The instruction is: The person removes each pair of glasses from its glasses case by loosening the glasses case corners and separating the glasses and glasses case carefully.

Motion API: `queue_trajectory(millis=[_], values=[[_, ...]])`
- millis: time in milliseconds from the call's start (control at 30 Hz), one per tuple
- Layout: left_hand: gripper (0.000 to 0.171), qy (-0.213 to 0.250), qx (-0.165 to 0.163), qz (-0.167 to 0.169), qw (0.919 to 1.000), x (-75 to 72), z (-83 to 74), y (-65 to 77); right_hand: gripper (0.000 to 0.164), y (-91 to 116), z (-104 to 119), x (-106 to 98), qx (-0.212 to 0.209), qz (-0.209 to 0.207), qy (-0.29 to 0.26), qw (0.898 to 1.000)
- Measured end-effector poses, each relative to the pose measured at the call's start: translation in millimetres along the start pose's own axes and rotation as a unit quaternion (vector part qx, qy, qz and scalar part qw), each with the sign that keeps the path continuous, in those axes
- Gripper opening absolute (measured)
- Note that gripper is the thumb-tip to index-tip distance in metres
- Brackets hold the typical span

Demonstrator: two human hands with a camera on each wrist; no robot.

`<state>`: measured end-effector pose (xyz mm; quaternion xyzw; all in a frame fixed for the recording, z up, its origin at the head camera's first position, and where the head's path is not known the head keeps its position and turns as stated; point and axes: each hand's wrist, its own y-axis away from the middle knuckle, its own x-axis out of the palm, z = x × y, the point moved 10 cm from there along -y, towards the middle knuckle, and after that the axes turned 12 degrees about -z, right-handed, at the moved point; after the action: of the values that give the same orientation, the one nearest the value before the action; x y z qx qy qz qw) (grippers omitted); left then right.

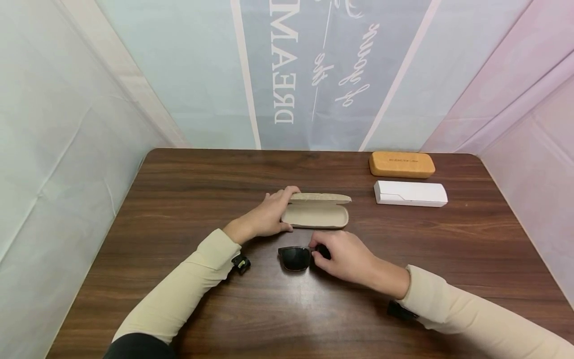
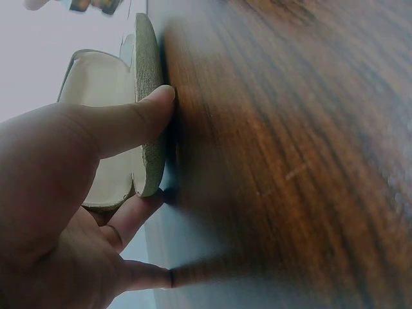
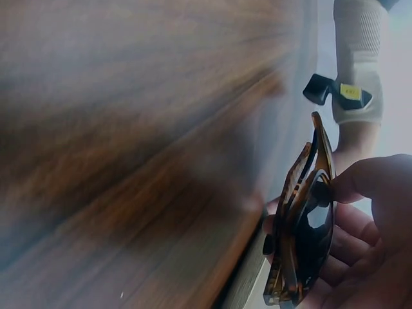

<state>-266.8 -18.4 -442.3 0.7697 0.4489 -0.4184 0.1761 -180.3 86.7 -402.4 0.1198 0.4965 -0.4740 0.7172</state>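
An opened beige glasses case (image 1: 316, 215) lies on the table, its lid raised at the back. The left hand (image 1: 268, 213) grips the case's left end; in the left wrist view its thumb presses the textured outer side of the case (image 2: 150, 71), with other fingers round the end. Just in front of the case, the right hand (image 1: 347, 255) pinches a pair of dark sunglasses (image 1: 294, 258) near the bridge. In the right wrist view the sunglasses (image 3: 313, 235) show a brown tortoiseshell frame with folded temples, held between thumb and fingers. The right hand partly hides one lens in the head view.
A tan hard case (image 1: 402, 165) and a white slim box (image 1: 410, 194) lie at the back right of the brown wood table (image 1: 188, 184). Printed cloth (image 1: 202, 75) hangs behind the table's far edge, and pale cloth hangs along both sides.
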Motion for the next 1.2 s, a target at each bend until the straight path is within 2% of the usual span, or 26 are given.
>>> queue_trajectory(millis=[233, 500, 900, 1200], values=[[0.088, 0.001, 0.003, 0.000, 1.0000, -0.7, -0.9, 0.3, 0.010, 4, 14, 8, -0.014, 0.011, -0.030, 0.999], [0.088, 0.003, 0.001, 0.000, 1.0000, -0.9, -0.6, 0.6, 0.012, 9, 26, 18, -0.025, 0.020, -0.026, 0.999], [0.090, -0.002, -0.003, 0.003, 1.0000, 0.0, -0.6, 1.0, 0.009, 15, 34, 34, -0.016, 0.047, -0.041, 0.998], [0.090, -0.001, -0.006, 0.000, 1.0000, -0.3, -0.1, 0.4, 0.009, 16, 40, 36, -0.024, 0.038, -0.018, 0.999]])
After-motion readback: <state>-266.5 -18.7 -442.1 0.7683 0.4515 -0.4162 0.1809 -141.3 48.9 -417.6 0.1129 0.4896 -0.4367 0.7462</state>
